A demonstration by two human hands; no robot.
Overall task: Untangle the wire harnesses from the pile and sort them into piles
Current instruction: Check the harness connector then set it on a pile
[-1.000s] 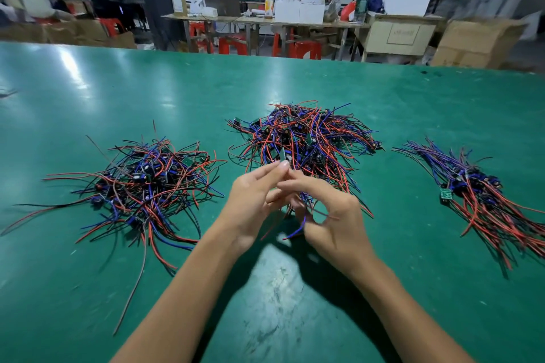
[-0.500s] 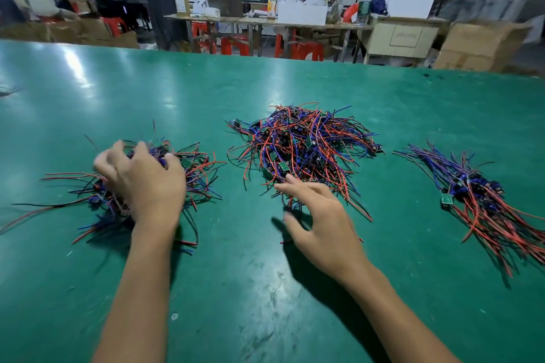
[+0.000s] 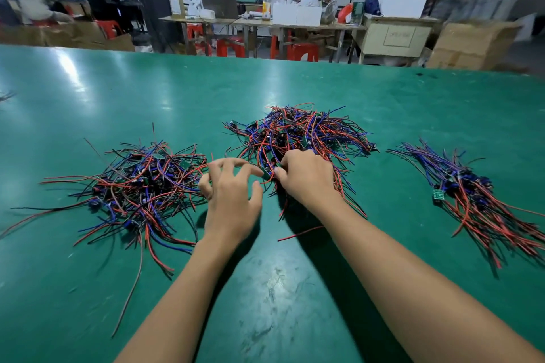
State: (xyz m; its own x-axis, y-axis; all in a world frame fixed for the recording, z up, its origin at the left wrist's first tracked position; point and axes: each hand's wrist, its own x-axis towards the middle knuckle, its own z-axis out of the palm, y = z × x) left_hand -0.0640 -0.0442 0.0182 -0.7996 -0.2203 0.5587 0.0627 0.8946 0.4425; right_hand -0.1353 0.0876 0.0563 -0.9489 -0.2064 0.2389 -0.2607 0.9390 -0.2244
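Left pile [image 3: 138,186] on the green counter [image 3: 295,289]: loose, splayed red, blue and black leads, small green boards mixed in. Left hand [image 3: 231,200] hovers between this pile and the middle one, fingers spread and slightly crooked, grip released, holding nothing. Middle pile [image 3: 298,134] is the tangled source. Right hand [image 3: 308,177] sits on its near edge, thumb and fingers pinching at a small green board or a lead there; which one exactly, cannot tell. Right pile [image 3: 477,194] lies well apart, leads combed roughly parallel, a green board [image 3: 438,195] at its near-left edge.

Handling, as judged: harnesses are very light, the wires thin, limp and springy, so they snag neighbours and drag them along. The board is the only rigid part and the best place to pinch. Pull slow and low, other hand pinning the pile. Solder joints are likely weak, so no yanking on a single lead.

Versus half a second ago: left hand was pressed on the left pile, now off it and over by the middle pile. Right hand was flat at the middle pile's near edge, now further in and pinching. Piles look unmoved.
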